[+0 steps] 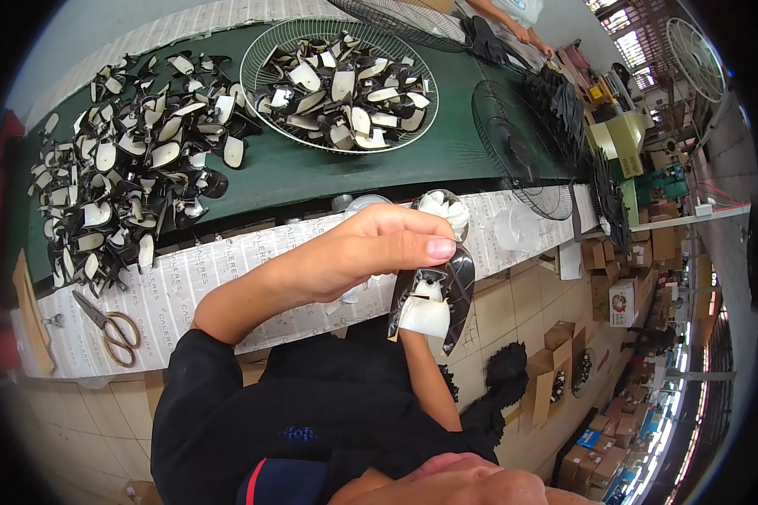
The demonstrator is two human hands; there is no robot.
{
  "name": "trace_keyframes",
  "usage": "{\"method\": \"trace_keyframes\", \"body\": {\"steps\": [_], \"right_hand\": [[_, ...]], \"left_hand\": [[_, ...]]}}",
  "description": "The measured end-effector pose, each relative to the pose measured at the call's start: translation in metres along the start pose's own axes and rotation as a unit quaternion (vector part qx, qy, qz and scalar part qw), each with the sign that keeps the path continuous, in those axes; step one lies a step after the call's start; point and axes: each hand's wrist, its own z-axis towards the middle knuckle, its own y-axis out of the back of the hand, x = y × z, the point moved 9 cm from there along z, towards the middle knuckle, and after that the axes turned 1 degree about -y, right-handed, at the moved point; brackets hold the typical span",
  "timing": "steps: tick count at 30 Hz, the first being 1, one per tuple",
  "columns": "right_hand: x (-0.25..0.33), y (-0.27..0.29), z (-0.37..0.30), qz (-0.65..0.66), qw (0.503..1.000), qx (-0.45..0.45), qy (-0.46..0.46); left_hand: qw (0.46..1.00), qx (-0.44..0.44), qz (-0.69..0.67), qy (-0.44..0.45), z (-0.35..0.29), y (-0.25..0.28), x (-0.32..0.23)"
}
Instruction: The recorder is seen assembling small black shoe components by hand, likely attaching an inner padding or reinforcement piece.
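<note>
My left hand is closed, thumb and fingers pinching the top of a black shoe piece with a cream-white inner pad. The piece hangs in front of my body, its two pointed black sides downward. Behind it rises my right forearm. The right hand itself is hidden by the piece, so its fingers do not show. Just beyond my left hand is a small clear cup of white bits.
Many similar black-and-white pieces lie heaped on the green table at left. More fill a round wire basket. Scissors rest on the paper-covered edge. A clear tub, dark wire baskets and another person's hands are at right.
</note>
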Motion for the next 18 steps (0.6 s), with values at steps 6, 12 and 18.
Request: {"method": "trace_keyframes", "body": {"steps": [6,12,18], "right_hand": [[-0.004,-0.002,-0.003,-0.015,0.999,-0.005,0.037],[-0.032,-0.008,-0.009,-0.014,0.998,0.056,-0.02],[-0.04,-0.015,-0.009,-0.01,0.996,0.091,-0.011]], "left_hand": [[1.0,0.007,-0.009,-0.002,0.0,0.001,0.004],[1.0,0.003,-0.001,0.011,0.001,0.003,0.007],[1.0,0.002,0.002,0.009,0.002,0.004,0.007]]}}
